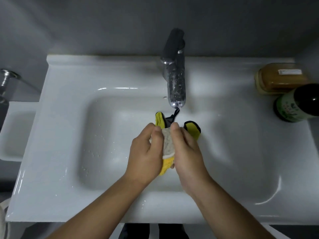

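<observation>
Wringing is judged under way just in front of the tap [175, 83]: a yellow-and-grey cloth [167, 144] is clamped by the left hand [145, 154] and right hand [187, 152], held close together; opposite twists, kept low, are advised.

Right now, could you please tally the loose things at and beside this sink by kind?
Cloth: 1
Soap box: 1
Bottle: 1
Glass: 1
Total: 4
</observation>
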The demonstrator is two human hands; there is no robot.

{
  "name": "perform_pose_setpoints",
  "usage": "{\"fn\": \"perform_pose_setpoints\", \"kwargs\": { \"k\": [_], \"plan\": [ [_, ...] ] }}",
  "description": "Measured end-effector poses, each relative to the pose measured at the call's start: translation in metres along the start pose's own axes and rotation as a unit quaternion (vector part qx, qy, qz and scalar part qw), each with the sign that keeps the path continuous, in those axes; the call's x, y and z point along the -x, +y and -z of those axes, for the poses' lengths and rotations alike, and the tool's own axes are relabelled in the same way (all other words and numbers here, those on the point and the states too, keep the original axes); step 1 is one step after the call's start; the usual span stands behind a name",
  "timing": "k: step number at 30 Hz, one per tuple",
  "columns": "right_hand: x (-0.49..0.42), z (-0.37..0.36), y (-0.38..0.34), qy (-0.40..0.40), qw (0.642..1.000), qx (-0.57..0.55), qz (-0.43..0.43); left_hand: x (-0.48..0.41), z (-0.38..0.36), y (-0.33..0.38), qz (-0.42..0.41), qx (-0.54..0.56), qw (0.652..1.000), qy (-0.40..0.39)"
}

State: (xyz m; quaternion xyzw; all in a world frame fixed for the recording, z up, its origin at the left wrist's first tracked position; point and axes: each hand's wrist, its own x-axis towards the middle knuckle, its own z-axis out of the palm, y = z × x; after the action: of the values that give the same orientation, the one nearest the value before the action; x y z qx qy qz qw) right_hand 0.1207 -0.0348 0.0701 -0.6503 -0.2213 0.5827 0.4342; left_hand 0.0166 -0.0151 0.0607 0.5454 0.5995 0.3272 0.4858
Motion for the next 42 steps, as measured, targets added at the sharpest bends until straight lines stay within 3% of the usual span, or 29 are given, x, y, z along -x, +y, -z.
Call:
{"fn": "perform_pose_setpoints", "kwargs": {
  "k": [4,8,10,13,18,24,28,34,38,42],
  "plan": [
    [0.022,0.027,-0.029,-0.070,0.995,0.023,0.074,-0.001,0.031,0.047,0.105,0.076,0.990,-0.057],
    [0.045,0.041,-0.069,-0.066,0.971,0.164,0.159,0.004,0.066,0.088,0.189,0.182,0.946,-0.190],
    [0.057,0.042,-0.085,-0.069,0.967,0.172,0.175,0.011,0.073,0.111,0.160,0.148,0.953,-0.212],
    [0.071,0.041,-0.109,-0.071,0.956,0.195,0.209,0.020,0.075,0.140,0.086,0.089,0.976,-0.179],
    [0.093,0.043,-0.156,-0.059,0.943,0.164,0.282,0.029,0.101,0.174,0.027,0.087,0.982,-0.168],
    [0.121,0.029,-0.208,-0.094,0.882,0.235,0.398,0.046,0.146,0.202,-0.047,-0.049,0.981,-0.182],
    [0.151,-0.007,-0.253,-0.142,0.900,0.134,0.389,0.059,0.176,0.237,-0.093,0.038,0.974,-0.205],
    [0.177,-0.083,-0.282,-0.220,0.907,-0.008,0.359,0.076,0.212,0.290,-0.233,0.199,0.950,-0.058],
    [0.198,-0.122,-0.302,-0.228,0.894,0.017,0.386,0.083,0.254,0.308,-0.246,0.222,0.943,-0.021],
    [0.217,-0.150,-0.323,-0.264,0.854,0.094,0.438,0.087,0.301,0.319,-0.241,0.263,0.933,-0.038]
  ]
}}
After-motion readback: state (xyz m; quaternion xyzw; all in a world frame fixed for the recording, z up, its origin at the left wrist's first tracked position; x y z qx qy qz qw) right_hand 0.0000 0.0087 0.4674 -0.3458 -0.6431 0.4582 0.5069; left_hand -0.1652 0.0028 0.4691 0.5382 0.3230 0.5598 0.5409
